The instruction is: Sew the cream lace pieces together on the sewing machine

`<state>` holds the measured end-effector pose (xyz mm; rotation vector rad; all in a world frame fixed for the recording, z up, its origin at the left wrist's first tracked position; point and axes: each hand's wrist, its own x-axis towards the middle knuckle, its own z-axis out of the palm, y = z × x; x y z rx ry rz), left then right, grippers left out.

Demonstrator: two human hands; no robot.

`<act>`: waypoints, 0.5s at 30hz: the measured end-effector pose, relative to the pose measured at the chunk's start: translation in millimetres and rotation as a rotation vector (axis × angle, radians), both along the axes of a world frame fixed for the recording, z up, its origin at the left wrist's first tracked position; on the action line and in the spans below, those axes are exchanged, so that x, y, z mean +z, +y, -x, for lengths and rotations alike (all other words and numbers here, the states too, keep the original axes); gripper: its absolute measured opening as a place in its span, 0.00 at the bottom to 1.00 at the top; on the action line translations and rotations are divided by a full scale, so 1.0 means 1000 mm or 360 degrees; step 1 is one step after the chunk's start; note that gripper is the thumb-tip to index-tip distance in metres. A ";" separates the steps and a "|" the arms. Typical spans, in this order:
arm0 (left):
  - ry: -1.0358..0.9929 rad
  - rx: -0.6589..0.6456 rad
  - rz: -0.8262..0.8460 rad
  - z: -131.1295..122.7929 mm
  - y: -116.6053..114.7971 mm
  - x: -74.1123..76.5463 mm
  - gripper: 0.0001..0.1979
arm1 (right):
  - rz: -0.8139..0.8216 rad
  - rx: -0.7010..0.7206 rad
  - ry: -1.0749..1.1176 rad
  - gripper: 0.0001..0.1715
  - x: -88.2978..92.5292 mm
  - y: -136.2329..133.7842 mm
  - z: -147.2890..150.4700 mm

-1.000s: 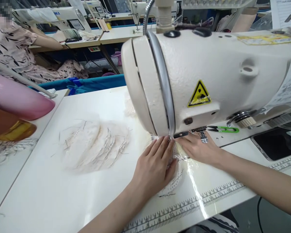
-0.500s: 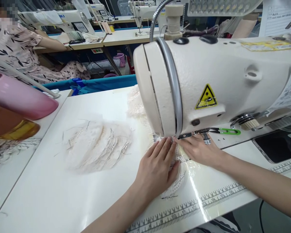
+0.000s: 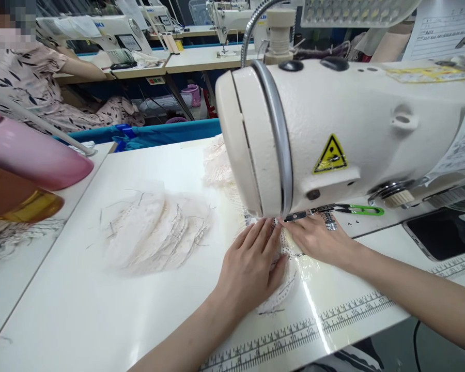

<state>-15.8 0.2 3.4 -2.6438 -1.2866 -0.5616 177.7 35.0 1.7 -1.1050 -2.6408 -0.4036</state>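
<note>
My left hand (image 3: 251,263) lies flat, fingers stretched forward and thumb out, on a pale lace piece (image 3: 281,292) with dotted holes and dark thread ends. Its fingertips reach under the head of the sewing machine (image 3: 256,150). My right hand (image 3: 321,237) rests palm down at the right edge of the lace, fingers extended and their tips partly hidden below the machine. Green-handled thread snips (image 3: 362,210) show just above the back of that hand; whether it touches them I cannot tell. The needle and presser foot are hidden.
A loose pile of sheer lace pieces (image 3: 155,232) lies to the left, and more lace (image 3: 219,163) behind the machine head. A phone (image 3: 442,232) is at right, a printed ruler (image 3: 294,333) along the front edge. Bottles (image 3: 39,150) stand at left; a person (image 3: 34,82) sits beyond.
</note>
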 end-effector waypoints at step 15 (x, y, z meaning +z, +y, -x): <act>0.0039 0.0000 0.0016 0.001 0.000 0.002 0.25 | -0.0356 -0.0022 -0.0151 0.21 -0.004 0.001 -0.001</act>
